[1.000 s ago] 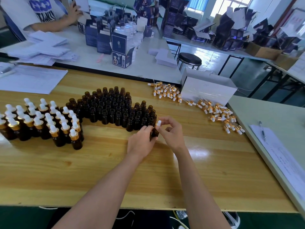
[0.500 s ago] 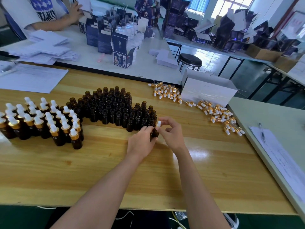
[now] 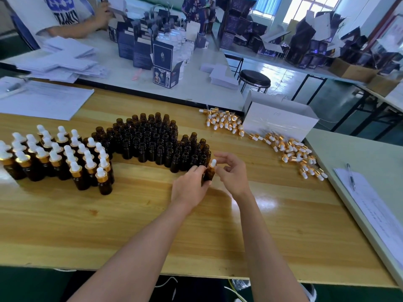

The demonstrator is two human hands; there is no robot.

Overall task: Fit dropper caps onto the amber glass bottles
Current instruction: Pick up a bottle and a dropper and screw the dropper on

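Note:
My left hand (image 3: pixel 190 187) grips a small amber bottle (image 3: pixel 209 175) just in front of the right end of the uncapped bottles (image 3: pixel 152 140). A gold-collared dropper cap (image 3: pixel 212 164) with a white bulb sits on its neck. My right hand (image 3: pixel 233 174) has thumb and fingertips curled at the cap's collar, index finger raised above it. Several capped bottles (image 3: pixel 65 155) stand in a cluster at the left. Loose dropper caps lie in two piles, one at the back (image 3: pixel 224 122) and one at the right (image 3: pixel 292 150).
A white box (image 3: pixel 281 120) stands behind the cap piles. White papers (image 3: pixel 43 99) lie at the back left of the wooden table (image 3: pixel 130 214). A sheet with a pen (image 3: pixel 351 175) lies on the neighbouring table at right. Another person (image 3: pixel 65 16) works at the far table.
Both hands stay at the same bottle. My right fingers have shifted round the cap and the index finger has lifted a little.

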